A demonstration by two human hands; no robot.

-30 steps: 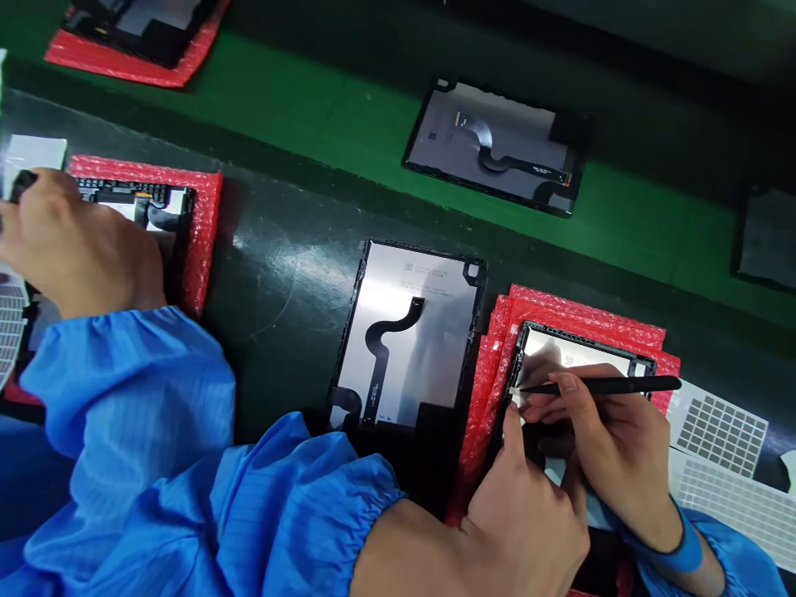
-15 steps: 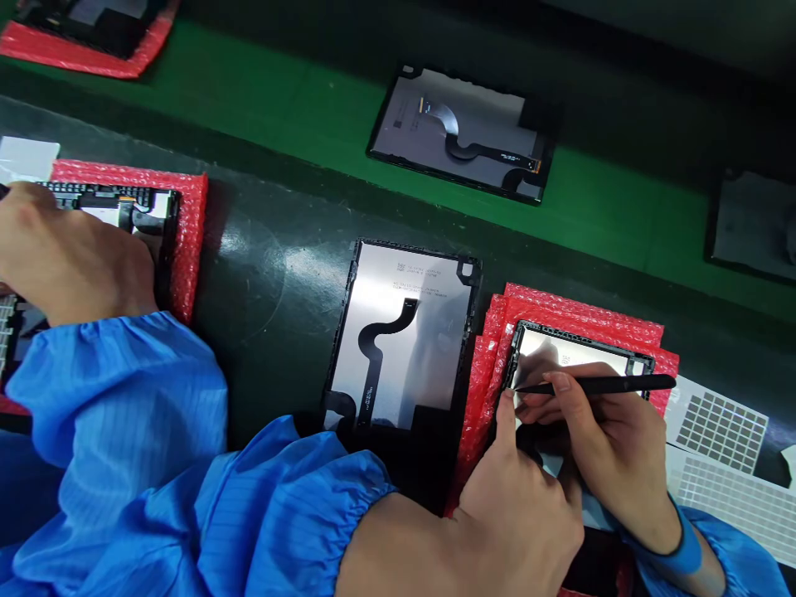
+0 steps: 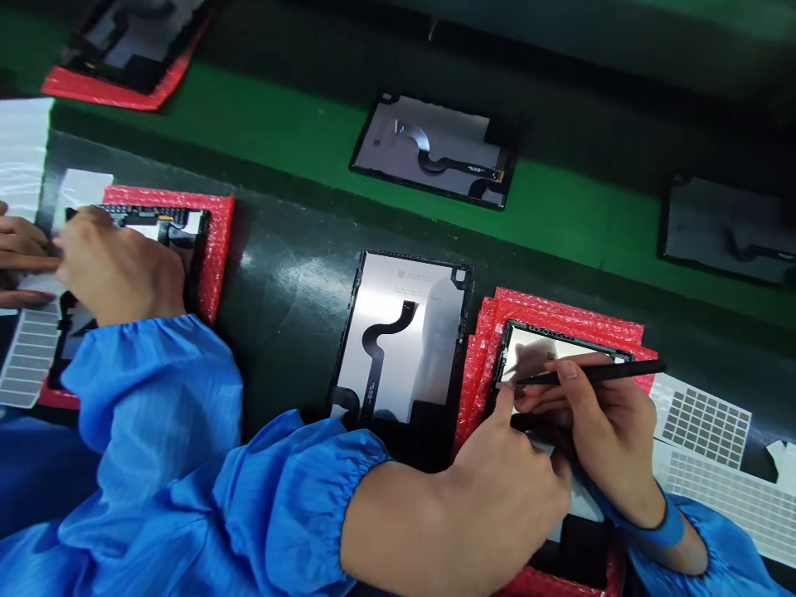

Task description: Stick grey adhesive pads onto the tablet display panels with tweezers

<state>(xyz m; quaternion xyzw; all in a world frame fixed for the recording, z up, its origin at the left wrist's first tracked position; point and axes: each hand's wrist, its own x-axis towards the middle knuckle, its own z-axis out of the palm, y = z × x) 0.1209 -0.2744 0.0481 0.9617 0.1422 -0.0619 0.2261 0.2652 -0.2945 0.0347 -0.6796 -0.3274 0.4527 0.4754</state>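
My right hand [image 3: 613, 427] pinches slim black tweezers [image 3: 597, 373], seen side-on, with their tip at the left edge of a tablet screen [image 3: 535, 344] in a black frame. My left hand [image 3: 503, 497] stretches its index finger to that same edge, right beside the tweezer tip; its other fingers are bent and partly hidden. A small pale piece [image 3: 505, 385] shows at the fingertip, too small to name. The screen lies silvery back up on red bubble wrap [image 3: 622, 332], and my hands cover much of it.
Another screen [image 3: 429, 332] with a black flex cable lies left of my hands. More screens [image 3: 435, 149] rest on the green strip behind. Sticker sheets [image 3: 709, 423] lie to the right. At the left, a co-worker's hand [image 3: 130, 265] works over a device on red wrap.
The view has shifted slightly, bringing more of the left side in. The small pale piece now shows by my left fingertip. My hands keep nearly the same place on the screen's edge.
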